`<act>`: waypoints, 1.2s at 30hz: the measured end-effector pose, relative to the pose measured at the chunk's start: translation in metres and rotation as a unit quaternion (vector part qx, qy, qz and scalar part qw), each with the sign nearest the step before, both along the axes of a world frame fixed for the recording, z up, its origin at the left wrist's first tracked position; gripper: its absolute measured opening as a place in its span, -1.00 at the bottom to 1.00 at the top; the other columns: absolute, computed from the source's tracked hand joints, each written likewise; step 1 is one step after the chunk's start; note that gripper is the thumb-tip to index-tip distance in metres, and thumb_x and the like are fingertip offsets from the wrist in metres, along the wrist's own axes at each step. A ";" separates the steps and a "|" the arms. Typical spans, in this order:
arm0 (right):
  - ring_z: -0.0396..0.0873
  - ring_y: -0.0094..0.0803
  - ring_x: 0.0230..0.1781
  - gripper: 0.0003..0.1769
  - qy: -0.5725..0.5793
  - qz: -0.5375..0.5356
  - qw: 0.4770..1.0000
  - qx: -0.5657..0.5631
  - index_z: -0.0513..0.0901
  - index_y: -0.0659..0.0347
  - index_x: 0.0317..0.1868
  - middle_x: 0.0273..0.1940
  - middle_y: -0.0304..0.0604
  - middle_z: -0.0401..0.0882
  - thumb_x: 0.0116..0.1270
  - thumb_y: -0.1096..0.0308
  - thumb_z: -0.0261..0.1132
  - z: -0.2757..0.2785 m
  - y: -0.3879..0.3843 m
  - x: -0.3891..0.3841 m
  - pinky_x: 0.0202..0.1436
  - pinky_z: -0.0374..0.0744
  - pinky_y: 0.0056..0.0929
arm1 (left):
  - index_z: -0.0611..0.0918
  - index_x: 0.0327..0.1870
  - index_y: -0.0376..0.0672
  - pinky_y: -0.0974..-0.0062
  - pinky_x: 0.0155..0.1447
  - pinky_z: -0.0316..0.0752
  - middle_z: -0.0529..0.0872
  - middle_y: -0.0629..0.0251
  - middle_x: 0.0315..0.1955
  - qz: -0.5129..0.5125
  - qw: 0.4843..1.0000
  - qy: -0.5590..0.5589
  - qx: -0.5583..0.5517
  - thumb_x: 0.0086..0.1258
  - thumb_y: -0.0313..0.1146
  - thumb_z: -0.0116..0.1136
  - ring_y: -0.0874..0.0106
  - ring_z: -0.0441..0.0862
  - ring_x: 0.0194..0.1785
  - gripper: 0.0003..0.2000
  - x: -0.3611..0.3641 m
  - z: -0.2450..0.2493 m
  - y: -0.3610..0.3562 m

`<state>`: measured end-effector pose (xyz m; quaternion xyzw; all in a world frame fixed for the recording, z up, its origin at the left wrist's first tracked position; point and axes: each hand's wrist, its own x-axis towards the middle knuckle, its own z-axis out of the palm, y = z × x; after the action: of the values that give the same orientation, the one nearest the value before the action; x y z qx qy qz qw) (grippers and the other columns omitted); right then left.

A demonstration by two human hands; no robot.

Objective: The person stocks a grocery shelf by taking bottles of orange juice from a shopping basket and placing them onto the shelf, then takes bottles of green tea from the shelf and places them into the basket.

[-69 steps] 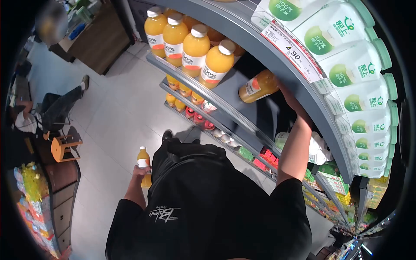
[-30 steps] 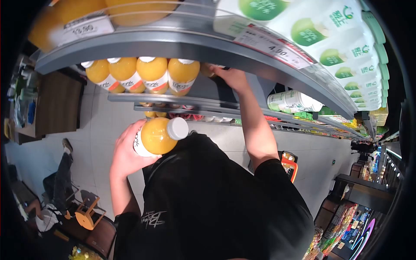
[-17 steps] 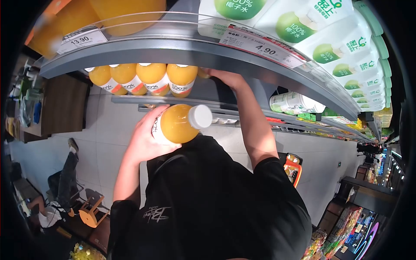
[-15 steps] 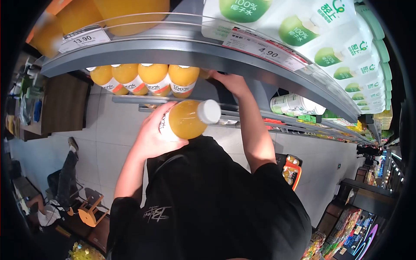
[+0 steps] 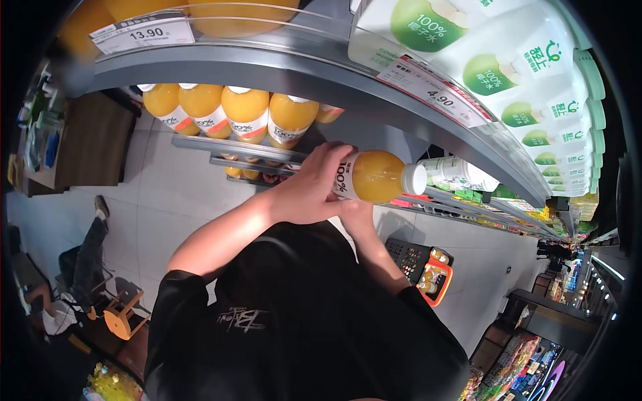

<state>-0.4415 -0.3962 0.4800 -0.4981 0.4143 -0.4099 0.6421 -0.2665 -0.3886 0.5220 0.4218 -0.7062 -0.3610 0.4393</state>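
My left hand (image 5: pixel 311 187) is wrapped round the labelled lower part of an orange juice bottle (image 5: pixel 380 177). The bottle lies sideways in the air, its white cap pointing right, just in front of the lower shelf. My right hand (image 5: pixel 354 215) is at the near side of the bottle, against or very near my left hand. Its fingers are hidden behind the bottle and the left hand, so its grip does not show. Beyond my hands, several similar juice bottles (image 5: pixel 292 120) stand in a row on the lower shelf (image 5: pixel 374 137).
Overhead runs the upper shelf edge (image 5: pixel 267 67) with price tags, carrying coconut water bottles (image 5: pixel 491 73) on the right. White containers (image 5: pixel 461 172) lie on the lower shelf's right. A basket (image 5: pixel 436 284) holding bottles is on the floor. A stool (image 5: pixel 124 314) and a seated person are at left.
My left hand has carried the juice bottle to the right. My right hand has come back from inside the shelf to the held bottle. The view has shifted slightly.
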 end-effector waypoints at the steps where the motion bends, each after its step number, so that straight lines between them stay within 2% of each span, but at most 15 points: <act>1: 0.62 -0.24 0.19 -0.27 0.022 0.005 0.998 -0.052 0.47 0.28 0.35 0.22 -0.07 0.56 0.19 0.48 0.60 -0.002 -0.005 -0.003 0.21 0.67 -0.22 | 0.17 0.49 -0.41 0.09 0.52 0.29 0.31 -0.25 0.37 -0.002 1.000 -0.009 -0.012 0.28 -0.16 0.46 -0.17 0.31 0.45 -0.10 -0.001 -0.001 -0.001; 3: 0.63 -0.25 0.18 -0.24 0.062 0.018 0.985 -0.158 0.46 0.28 0.35 0.24 -0.09 0.56 0.17 0.45 0.62 -0.004 -0.020 -0.012 0.21 0.67 -0.23 | 0.14 0.52 -0.41 0.08 0.53 0.28 0.25 -0.27 0.41 -0.005 0.999 -0.026 -0.037 0.35 -0.20 0.40 -0.18 0.26 0.49 -0.14 -0.003 0.002 -0.003; 5: 0.55 -0.21 0.29 -0.16 0.114 0.033 0.969 -0.216 0.45 0.25 0.39 0.34 -0.04 0.48 0.12 0.40 0.66 0.000 -0.038 -0.016 0.31 0.60 -0.20 | 0.23 0.50 -0.37 0.09 0.52 0.30 0.26 -0.20 0.43 0.016 0.995 -0.056 -0.076 0.37 -0.21 0.39 -0.13 0.27 0.50 -0.21 0.001 0.013 -0.004; 8: 0.41 -0.09 0.43 -0.10 0.134 0.022 0.927 -0.350 0.46 0.22 0.39 0.34 0.05 0.44 0.02 0.39 0.69 0.005 -0.072 -0.018 0.43 0.49 -0.17 | 0.40 0.41 -0.29 0.22 0.29 0.55 0.54 -0.05 0.23 0.120 0.977 -0.131 -0.114 0.38 -0.29 0.38 0.08 0.58 0.27 -0.38 0.019 0.029 0.008; 11: 0.43 -0.12 0.40 0.05 0.276 0.034 0.862 -0.423 0.41 0.22 0.41 0.41 0.00 0.37 -0.10 0.32 0.79 0.017 -0.091 -0.014 0.42 0.47 -0.14 | 0.53 0.27 -0.23 0.38 -0.09 0.64 0.69 0.20 -0.21 0.201 0.977 0.032 0.063 0.39 -0.39 0.36 0.33 0.73 -0.19 -0.55 0.039 0.029 0.020; 12: 0.48 -0.16 0.36 0.00 0.308 0.042 0.832 -0.460 0.45 0.24 0.38 0.36 -0.01 0.47 -0.09 0.33 0.77 0.020 -0.099 -0.009 0.41 0.49 -0.16 | 0.48 0.31 -0.21 0.47 -0.35 0.54 0.60 0.32 -0.51 0.247 0.969 0.019 -0.001 0.40 -0.45 0.35 0.43 0.61 -0.50 -0.53 0.045 0.023 0.014; 15: 0.54 -0.09 0.27 -0.05 0.284 0.133 0.920 -0.236 0.47 0.24 0.36 0.24 0.03 0.53 -0.08 0.33 0.72 0.005 -0.108 0.004 0.40 0.51 -0.17 | 0.41 0.36 -0.19 0.43 -0.38 0.48 0.59 0.32 -0.49 0.300 0.954 0.014 0.005 0.42 -0.46 0.34 0.43 0.56 -0.51 -0.48 0.059 0.028 0.005; 16: 0.56 -0.22 0.29 -0.06 0.249 0.133 0.933 -0.222 0.46 0.29 0.34 0.24 0.00 0.56 -0.05 0.32 0.72 0.003 -0.108 0.008 0.39 0.52 -0.20 | 0.35 0.40 -0.18 0.38 -0.40 0.47 0.60 0.26 -0.54 0.302 0.953 0.017 0.010 0.41 -0.45 0.35 0.33 0.58 -0.55 -0.42 0.061 0.027 -0.002; 19: 0.57 -0.28 0.30 -0.07 0.192 0.133 0.961 -0.151 0.43 0.33 0.33 0.28 0.00 0.55 -0.03 0.31 0.72 -0.011 -0.114 0.019 0.38 0.53 -0.22 | 0.46 0.19 -0.33 0.47 -0.42 0.36 0.51 0.30 -0.62 0.291 0.955 0.013 0.056 0.46 -0.45 0.32 0.45 0.43 -0.58 -0.62 0.062 0.058 -0.013; 23: 0.54 -0.21 0.32 -0.04 0.178 0.125 0.957 -0.193 0.37 0.33 0.38 0.31 0.04 0.50 -0.01 0.32 0.69 -0.016 -0.114 0.025 0.41 0.51 -0.19 | 0.59 -0.04 -0.42 0.26 -0.38 0.47 0.58 0.07 -0.65 0.299 0.950 -0.093 0.011 0.47 -0.31 0.32 0.11 0.55 -0.56 -0.69 0.067 0.061 -0.027; 25: 0.51 -0.15 0.33 -0.02 0.237 0.107 0.917 -0.302 0.35 0.33 0.39 0.33 0.07 0.44 -0.01 0.32 0.69 -0.016 -0.112 0.027 0.43 0.47 -0.17 | 0.62 -0.13 -0.45 0.17 -0.35 0.51 0.64 -0.02 -0.61 0.299 0.946 -0.120 -0.019 0.47 -0.25 0.32 -0.02 0.61 -0.51 -0.67 0.069 0.059 -0.028; 26: 0.49 -0.12 0.34 -0.01 0.266 0.095 0.892 -0.353 0.34 0.33 0.40 0.33 0.08 0.41 -0.01 0.33 0.68 -0.018 -0.112 0.027 0.45 0.46 -0.16 | 0.62 -0.12 -0.45 0.16 -0.33 0.52 0.65 -0.04 -0.59 0.299 0.946 -0.119 -0.018 0.47 -0.24 0.32 -0.03 0.63 -0.49 -0.66 0.069 0.060 -0.029; 31: 0.48 -0.05 0.34 -0.01 0.189 0.057 0.943 -0.269 0.35 0.32 0.39 0.30 0.10 0.39 -0.02 0.31 0.68 -0.022 -0.108 0.040 0.44 0.44 -0.15 | 0.63 -0.07 -0.42 0.14 -0.31 0.54 0.67 -0.03 -0.59 0.290 0.951 -0.107 -0.019 0.46 -0.21 0.32 -0.04 0.66 -0.47 -0.64 0.071 0.053 -0.030; 34: 0.53 -0.07 0.29 -0.02 0.184 -0.016 0.949 -0.254 0.36 0.33 0.36 0.25 0.08 0.47 -0.02 0.28 0.70 -0.026 -0.097 0.054 0.41 0.48 -0.18 | 0.56 0.16 -0.30 0.05 -0.11 0.64 0.78 -0.16 -0.35 0.271 0.952 -0.141 0.017 0.51 -0.22 0.24 -0.16 0.74 -0.27 -0.63 0.072 0.060 -0.028; 36: 0.60 -0.14 0.23 -0.04 0.190 -0.060 0.951 -0.234 0.36 0.35 0.32 0.20 0.06 0.56 -0.01 0.25 0.72 -0.011 -0.084 0.058 0.35 0.53 -0.23 | 0.58 0.18 -0.31 0.11 -0.24 0.58 0.72 -0.01 -0.52 0.278 0.950 -0.141 0.017 0.49 -0.20 0.28 -0.06 0.69 -0.40 -0.60 0.072 0.057 -0.030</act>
<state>-0.3838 -0.4802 0.4692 -0.6772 0.4506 -0.4310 0.3907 -0.1945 -0.4185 0.5788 0.6555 -0.6097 -0.1731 0.4107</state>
